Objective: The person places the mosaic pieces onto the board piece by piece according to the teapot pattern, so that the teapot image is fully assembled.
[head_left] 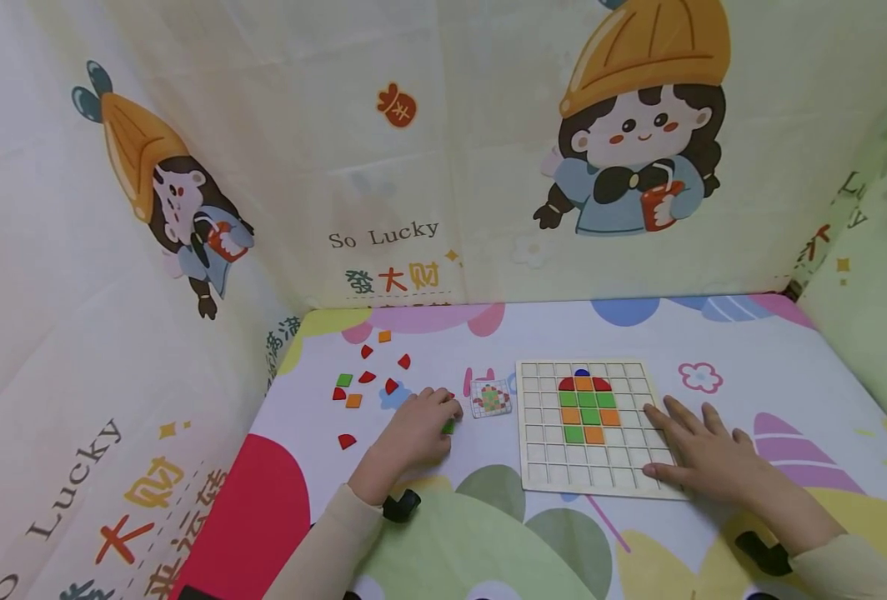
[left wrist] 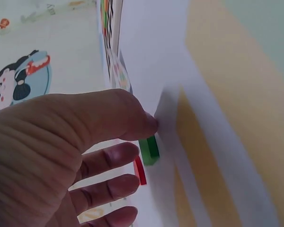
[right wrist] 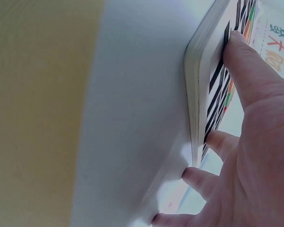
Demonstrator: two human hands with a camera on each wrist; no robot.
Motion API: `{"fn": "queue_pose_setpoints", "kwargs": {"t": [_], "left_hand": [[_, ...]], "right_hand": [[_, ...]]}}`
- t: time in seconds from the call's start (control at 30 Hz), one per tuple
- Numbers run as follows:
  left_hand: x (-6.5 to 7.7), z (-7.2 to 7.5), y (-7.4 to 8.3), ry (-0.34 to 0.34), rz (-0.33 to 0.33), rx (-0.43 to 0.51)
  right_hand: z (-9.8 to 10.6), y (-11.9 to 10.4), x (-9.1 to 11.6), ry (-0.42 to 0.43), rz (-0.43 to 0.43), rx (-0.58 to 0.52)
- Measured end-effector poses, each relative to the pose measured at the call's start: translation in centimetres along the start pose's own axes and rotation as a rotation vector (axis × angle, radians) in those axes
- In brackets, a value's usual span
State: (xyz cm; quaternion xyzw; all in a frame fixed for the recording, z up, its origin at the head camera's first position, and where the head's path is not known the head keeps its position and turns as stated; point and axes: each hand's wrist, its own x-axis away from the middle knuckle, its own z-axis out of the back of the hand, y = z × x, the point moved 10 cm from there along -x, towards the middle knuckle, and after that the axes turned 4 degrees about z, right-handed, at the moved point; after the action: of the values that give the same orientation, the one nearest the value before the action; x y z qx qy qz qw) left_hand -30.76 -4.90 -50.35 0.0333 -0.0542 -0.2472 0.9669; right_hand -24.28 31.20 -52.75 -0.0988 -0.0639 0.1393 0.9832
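Observation:
My left hand (head_left: 413,425) is low over the table, left of a small pattern card (head_left: 491,398). It pinches a green square tile (left wrist: 149,150) at the thumb tip; the index finger is hidden behind the thumb in the left wrist view. A red piece (left wrist: 140,171) lies just beside that tile. With fingers spread, my right hand (head_left: 709,450) rests at the right edge of a wooden grid board (head_left: 638,475). Thumb and a fingertip touch the board's top. On the board, green and orange squares (head_left: 588,416) lie under red quarter-circles (head_left: 603,384) and a blue half-round piece (head_left: 582,372).
Loose pieces lie scattered at the left: several red quarter-circles (head_left: 347,441), orange squares (head_left: 353,401) and a green square (head_left: 344,380). A patterned cloth (head_left: 488,183) hangs behind the table and at both sides. The table cover (head_left: 488,533) is printed with colourful shapes.

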Motion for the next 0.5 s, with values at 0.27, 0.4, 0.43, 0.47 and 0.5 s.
{"fn": "queue_pose_setpoints", "kwargs": {"t": [0.27,0.4,0.43,0.47,0.5], "left_hand": [[0.03,-0.14,-0.78,0.013,0.017,0.019],[0.06,0.01,-0.77,0.016,0.023,0.024],[0.07,0.04,-0.78,0.016,0.024,0.026],[0.08,0.09,-0.79,0.015,0.027,0.030],[0.08,0.08,-0.83,0.014,0.030,0.034]], "right_hand": [[0.32,-0.16,0.10,0.003,0.000,0.004],[0.26,-0.17,0.11,0.005,0.006,-0.003],[0.25,-0.16,0.11,0.006,0.006,-0.004],[0.25,-0.17,0.10,0.007,0.008,-0.004],[0.27,-0.19,0.09,0.008,0.008,-0.002]]}}
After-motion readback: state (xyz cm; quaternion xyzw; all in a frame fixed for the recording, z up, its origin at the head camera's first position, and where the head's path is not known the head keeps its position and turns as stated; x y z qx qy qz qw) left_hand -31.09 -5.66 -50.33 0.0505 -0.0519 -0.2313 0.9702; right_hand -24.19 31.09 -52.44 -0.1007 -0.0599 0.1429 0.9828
